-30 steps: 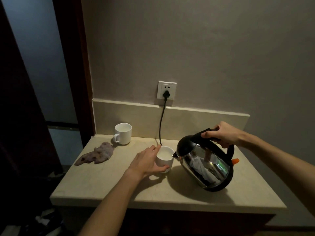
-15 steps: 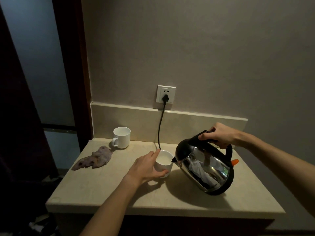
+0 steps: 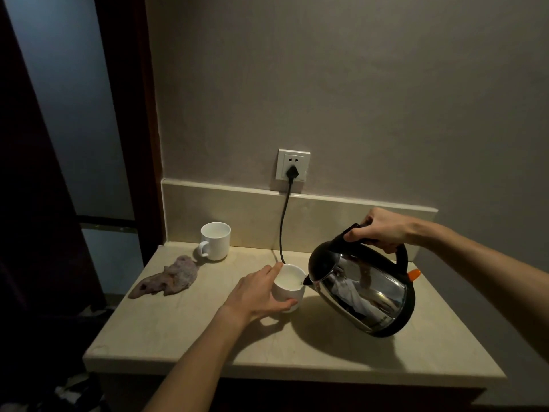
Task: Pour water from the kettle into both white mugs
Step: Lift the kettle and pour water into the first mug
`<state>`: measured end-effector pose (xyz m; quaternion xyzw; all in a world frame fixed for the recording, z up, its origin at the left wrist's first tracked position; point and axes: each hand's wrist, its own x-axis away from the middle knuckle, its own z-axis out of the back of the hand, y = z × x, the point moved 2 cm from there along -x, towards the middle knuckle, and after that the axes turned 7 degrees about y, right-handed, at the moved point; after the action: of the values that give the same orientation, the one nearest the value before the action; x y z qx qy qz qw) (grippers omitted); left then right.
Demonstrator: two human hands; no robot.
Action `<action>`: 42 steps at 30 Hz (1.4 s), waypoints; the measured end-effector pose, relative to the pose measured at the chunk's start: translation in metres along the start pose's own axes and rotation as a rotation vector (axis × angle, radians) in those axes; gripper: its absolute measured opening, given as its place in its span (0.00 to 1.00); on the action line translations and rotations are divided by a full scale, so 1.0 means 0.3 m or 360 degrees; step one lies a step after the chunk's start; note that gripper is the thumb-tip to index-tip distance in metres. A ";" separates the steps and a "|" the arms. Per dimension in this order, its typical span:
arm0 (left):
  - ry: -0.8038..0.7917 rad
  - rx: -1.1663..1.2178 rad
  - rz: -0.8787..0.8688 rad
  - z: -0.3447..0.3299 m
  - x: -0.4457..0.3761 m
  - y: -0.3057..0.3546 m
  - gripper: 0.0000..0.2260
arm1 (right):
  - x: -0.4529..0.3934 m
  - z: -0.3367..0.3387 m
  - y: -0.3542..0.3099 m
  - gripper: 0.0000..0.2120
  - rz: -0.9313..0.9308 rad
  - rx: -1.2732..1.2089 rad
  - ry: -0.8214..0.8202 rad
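Observation:
A steel kettle (image 3: pixel 365 289) with a black lid and handle is tilted to the left above the counter, its spout over the rim of the near white mug (image 3: pixel 290 282). My right hand (image 3: pixel 377 231) grips the kettle's handle from above. My left hand (image 3: pixel 258 292) wraps the near mug's left side and holds it on the counter. A second white mug (image 3: pixel 215 240) stands upright at the back left, handle toward the left, apart from both hands.
The beige counter (image 3: pixel 184 328) ends at a front edge near me and a left edge beside a dark door. A crumpled purple cloth (image 3: pixel 169 279) lies at the left. A black cord (image 3: pixel 283 230) runs from the wall socket (image 3: pixel 293 169) down behind the near mug.
The kettle has tipped a little further, bringing its spout closer over the near mug's rim. My left hand stays around the mug. The camera view has shifted slightly.

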<state>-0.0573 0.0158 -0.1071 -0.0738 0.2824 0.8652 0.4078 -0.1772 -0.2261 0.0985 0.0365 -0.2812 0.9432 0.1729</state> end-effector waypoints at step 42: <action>0.0040 0.0064 -0.0022 -0.010 -0.003 -0.004 0.44 | -0.077 0.030 -0.046 0.19 0.0031 0.0143 -0.0070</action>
<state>-0.0561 0.0140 -0.1098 -0.0785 0.3044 0.8555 0.4115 -0.1510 -0.2271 0.1093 0.0620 -0.2427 0.9555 0.1557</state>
